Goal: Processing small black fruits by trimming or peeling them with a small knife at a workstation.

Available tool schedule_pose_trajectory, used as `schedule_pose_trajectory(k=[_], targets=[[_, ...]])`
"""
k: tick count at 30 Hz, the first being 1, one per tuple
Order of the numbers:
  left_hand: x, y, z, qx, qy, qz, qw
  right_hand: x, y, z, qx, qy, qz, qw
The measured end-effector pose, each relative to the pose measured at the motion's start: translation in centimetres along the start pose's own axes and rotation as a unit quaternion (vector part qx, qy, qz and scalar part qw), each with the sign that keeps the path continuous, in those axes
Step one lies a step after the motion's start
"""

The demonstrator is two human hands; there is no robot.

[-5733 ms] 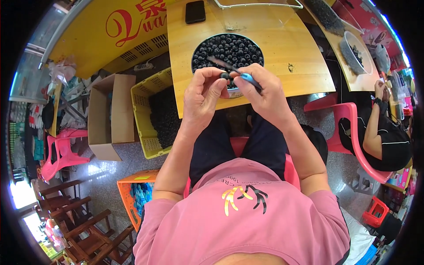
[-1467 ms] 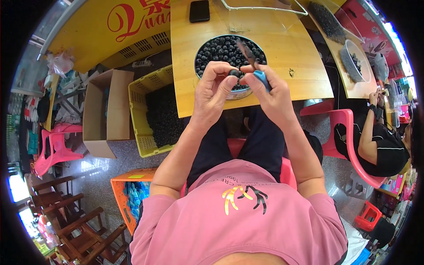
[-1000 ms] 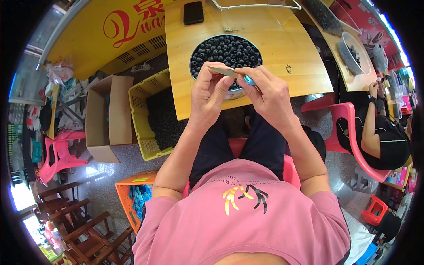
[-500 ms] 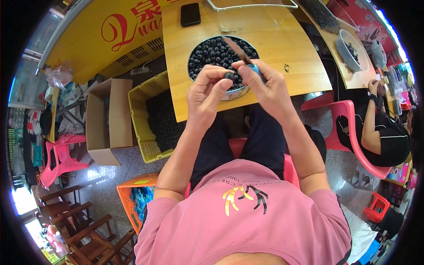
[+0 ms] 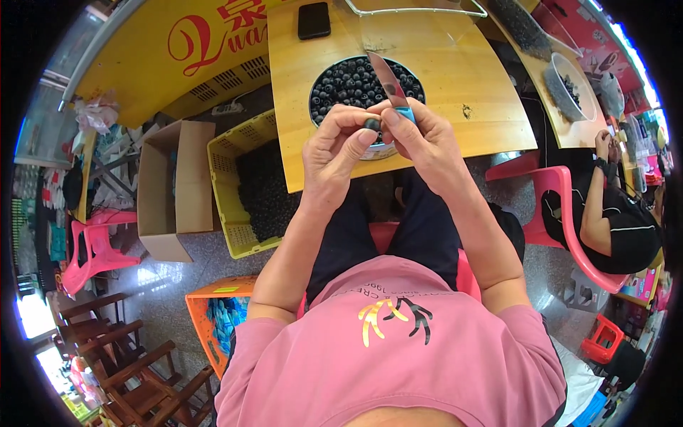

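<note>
Looking down, we find 2 bare hands held close together over the near edge of a round bowl. The left hand is narrowed to a pinch, holding 1 small dark ball between its thumb and fingertips. The right hand is curled around the blue handle of a knife, whose blade points up and to the left above the bowl. The fingertips come very near each other, and we cannot tell whether they touch. Many similar dark balls fill the bowl, which sits on the wooden table near its front edge.

For writing, we see large red lettering on a yellow panel at the upper left. Our pink shirt carries small dark print, upside down to us, beside a gold and black motif. A yellow label sits on an orange crate; we can read nothing on it.
</note>
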State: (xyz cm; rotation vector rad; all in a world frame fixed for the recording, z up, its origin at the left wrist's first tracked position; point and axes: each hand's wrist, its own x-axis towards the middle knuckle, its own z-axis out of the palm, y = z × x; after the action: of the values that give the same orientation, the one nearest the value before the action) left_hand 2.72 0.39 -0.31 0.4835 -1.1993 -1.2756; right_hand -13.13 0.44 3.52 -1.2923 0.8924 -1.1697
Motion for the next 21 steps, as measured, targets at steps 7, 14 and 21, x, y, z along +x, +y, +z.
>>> schedule_pose_trajectory(k=[7,14,21], targets=[[0.3,0.5,0.4,-0.018,0.029,-0.008,0.999,-0.7,-0.3,0.1,-0.362,0.045,-0.265,0.892],[0.3,0.3,0.4,0.011,0.007,0.022,1.000,-0.6,-0.4,-0.2,-0.407,0.047,-0.276,0.869],[0.3,0.8,0.2,0.048,0.000,0.042,0.998,-0.6,0.0,-0.6,-0.433,0.048,-0.292,0.852]])
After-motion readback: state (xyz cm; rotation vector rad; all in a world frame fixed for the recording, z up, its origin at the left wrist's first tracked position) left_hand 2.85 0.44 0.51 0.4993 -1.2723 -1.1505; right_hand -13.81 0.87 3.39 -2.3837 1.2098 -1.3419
